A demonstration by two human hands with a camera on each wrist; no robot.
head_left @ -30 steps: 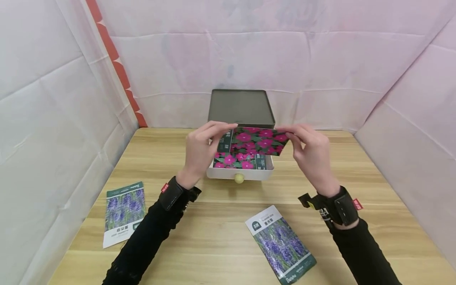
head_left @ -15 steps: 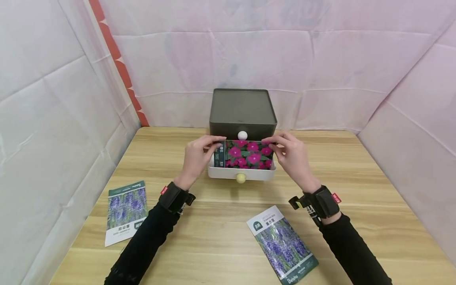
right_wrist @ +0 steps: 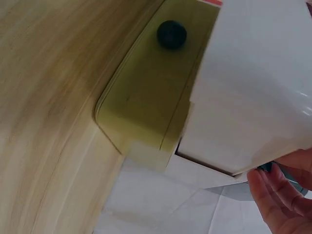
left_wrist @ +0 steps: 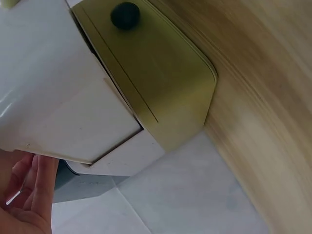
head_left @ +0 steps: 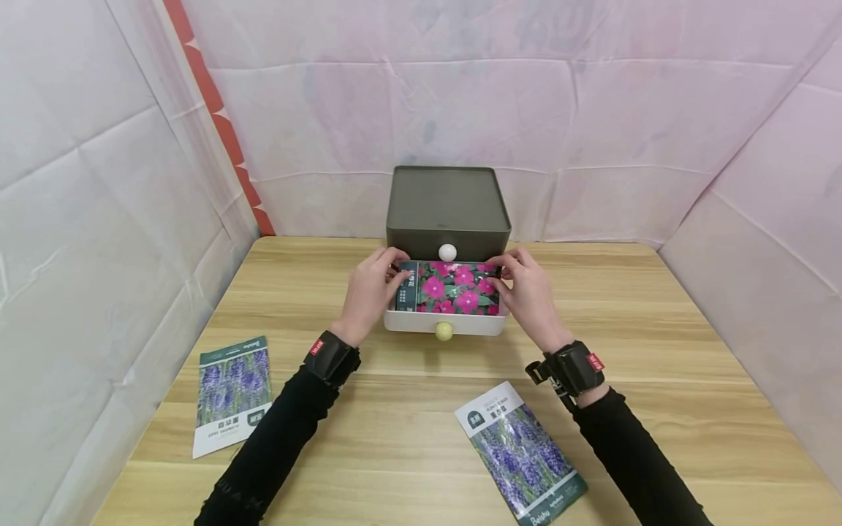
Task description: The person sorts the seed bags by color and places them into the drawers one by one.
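Both hands have dropped lower since a second ago, and the pink-flower seed packet (head_left: 454, 287) that was up in the air now sits down in the open white drawer (head_left: 447, 322) of the little grey drawer box (head_left: 449, 203). Left hand (head_left: 370, 288) pinches the packet's left edge, right hand (head_left: 526, 289) pinches its right edge, so they're apart with the packet between them. Looks nearly done to me: packet is in, just not let go, and the drawer isn't pushed shut. Two lavender packets remain on the table, one (head_left: 233, 394) below-left of the left hand, one (head_left: 520, 451) under the right wrist. Its bottom reads something like "Beishu"; other print's too small.
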